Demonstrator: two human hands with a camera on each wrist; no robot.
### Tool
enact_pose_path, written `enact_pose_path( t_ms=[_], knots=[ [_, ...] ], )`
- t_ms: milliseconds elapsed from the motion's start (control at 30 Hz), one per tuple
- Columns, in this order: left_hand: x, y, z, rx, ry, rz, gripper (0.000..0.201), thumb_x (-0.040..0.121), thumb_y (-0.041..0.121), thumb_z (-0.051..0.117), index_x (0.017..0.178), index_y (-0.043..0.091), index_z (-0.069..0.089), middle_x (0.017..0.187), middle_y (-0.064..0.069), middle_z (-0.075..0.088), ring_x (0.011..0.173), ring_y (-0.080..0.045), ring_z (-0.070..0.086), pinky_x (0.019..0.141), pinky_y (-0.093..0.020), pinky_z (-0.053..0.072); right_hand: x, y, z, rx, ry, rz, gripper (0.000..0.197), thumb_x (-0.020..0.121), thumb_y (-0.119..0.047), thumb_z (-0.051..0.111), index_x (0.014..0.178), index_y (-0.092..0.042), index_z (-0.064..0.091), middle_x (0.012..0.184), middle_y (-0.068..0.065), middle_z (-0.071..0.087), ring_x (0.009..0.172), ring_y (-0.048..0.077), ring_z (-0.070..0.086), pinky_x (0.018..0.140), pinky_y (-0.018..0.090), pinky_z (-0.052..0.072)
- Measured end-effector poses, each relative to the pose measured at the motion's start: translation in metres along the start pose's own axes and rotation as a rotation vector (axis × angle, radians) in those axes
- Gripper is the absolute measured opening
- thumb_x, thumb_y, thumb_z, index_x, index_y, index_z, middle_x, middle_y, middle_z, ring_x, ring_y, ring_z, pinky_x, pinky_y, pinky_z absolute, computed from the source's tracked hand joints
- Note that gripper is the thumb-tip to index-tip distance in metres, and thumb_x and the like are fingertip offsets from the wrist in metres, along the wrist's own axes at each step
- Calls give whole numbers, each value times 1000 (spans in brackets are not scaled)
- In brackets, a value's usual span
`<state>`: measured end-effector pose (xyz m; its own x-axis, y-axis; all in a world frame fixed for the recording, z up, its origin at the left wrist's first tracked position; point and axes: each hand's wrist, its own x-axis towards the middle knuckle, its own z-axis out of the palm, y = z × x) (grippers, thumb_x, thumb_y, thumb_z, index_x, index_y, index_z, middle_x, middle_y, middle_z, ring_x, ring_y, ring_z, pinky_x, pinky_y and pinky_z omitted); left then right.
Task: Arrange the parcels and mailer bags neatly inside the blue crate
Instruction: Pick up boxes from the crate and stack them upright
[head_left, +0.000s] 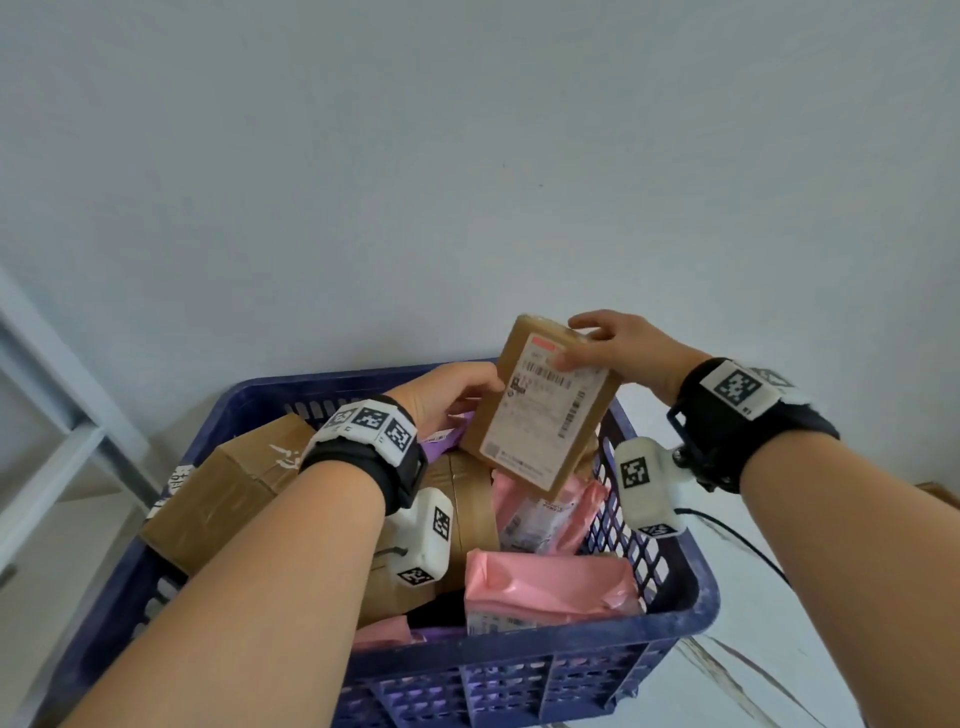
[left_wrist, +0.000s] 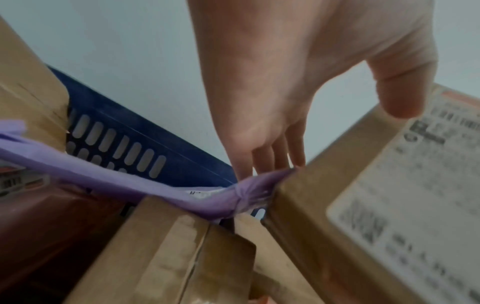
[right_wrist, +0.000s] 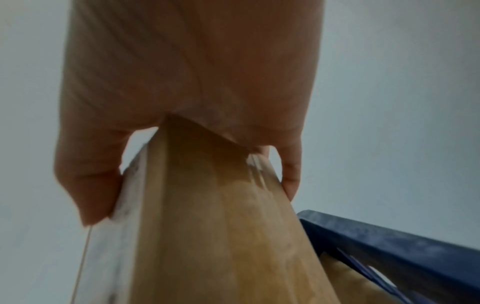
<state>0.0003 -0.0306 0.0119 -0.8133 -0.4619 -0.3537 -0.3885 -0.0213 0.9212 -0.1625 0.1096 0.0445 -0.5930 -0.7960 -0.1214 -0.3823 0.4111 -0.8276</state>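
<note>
A blue crate (head_left: 519, 649) holds several parcels and mailer bags. My right hand (head_left: 571, 343) grips the top end of a flat cardboard parcel (head_left: 540, 410) with a white shipping label. The parcel is tilted above the crate's back right corner. In the right wrist view the right hand (right_wrist: 192, 203) has its thumb on the label side and its fingers on the back of the parcel (right_wrist: 207, 246). My left hand (left_wrist: 319, 131) has straight fingers reaching down to a purple mailer bag (left_wrist: 130, 181). Its thumb touches the edge of the parcel (left_wrist: 363, 185).
A large brown box (head_left: 223, 493) sticks up at the crate's left. A taped box (head_left: 467, 504) lies in the middle, with pink mailers (head_left: 550, 587) on the right. A plain wall stands behind, a white frame (head_left: 52, 389) at left, marbled floor (head_left: 779, 649) at right.
</note>
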Motion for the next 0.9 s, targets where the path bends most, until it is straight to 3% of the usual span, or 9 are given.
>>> enact_pose_path(
  t_ms=[67,167,267,433,533,600,633,767,900],
  knots=[
    [1,3,-4,-5,-4,28,25,87,32,58,101,13,63,92,-7,66,81,-19,61,74,-29,49,5,-1,-3,99,32,8,74,68,-40,80,133,-20,52,101,3,72,93,20,70,96,42,51],
    [2,13,-9,-2,-19,49,41,80,45,66,108,16,68,110,-11,72,102,-28,67,95,-39,50,7,-7,-2,199,8,10,59,70,-44,77,122,-22,62,97,1,74,94,19,71,90,39,54],
    [0,19,-14,56,-33,61,31,89,46,59,103,21,69,107,-6,74,97,-22,71,90,-36,54,7,-12,8,291,-45,24,44,78,-39,73,115,-17,66,99,5,74,96,22,70,78,35,57],
    [-3,15,-31,137,46,57,41,85,44,64,116,16,65,105,-5,74,92,-18,72,83,-31,56,14,-7,32,352,-27,93,61,82,-65,53,110,-12,66,98,10,74,94,25,70,84,41,56],
    [-3,4,-48,212,108,20,50,77,48,72,117,20,61,107,-3,73,98,-22,70,93,-38,54,19,5,44,393,74,213,36,98,-33,43,96,-4,64,81,11,68,75,22,65,66,31,54],
    [-5,-3,-61,231,132,-7,44,78,45,73,113,23,60,105,-2,73,96,-21,70,92,-39,54,16,14,54,283,15,325,24,93,-4,41,86,2,63,66,10,64,55,20,60,47,20,48],
    [-6,-6,-66,226,133,-16,48,77,46,73,116,21,61,105,-2,74,97,-21,71,94,-40,53,14,20,59,179,-66,386,23,92,1,42,88,4,64,70,12,65,56,22,61,46,19,49],
    [-10,-11,-78,209,114,-32,50,77,49,71,117,19,65,108,-3,74,100,-23,71,98,-42,51,9,30,80,-341,-399,397,26,87,-4,58,110,4,66,109,22,68,92,31,71,64,31,56],
    [-12,-16,-76,190,115,-46,33,83,47,66,106,23,69,105,-2,75,99,-21,71,96,-39,51,5,23,96,-536,-457,259,37,82,-13,69,118,-6,65,97,9,72,85,22,73,68,30,59]
  ],
)
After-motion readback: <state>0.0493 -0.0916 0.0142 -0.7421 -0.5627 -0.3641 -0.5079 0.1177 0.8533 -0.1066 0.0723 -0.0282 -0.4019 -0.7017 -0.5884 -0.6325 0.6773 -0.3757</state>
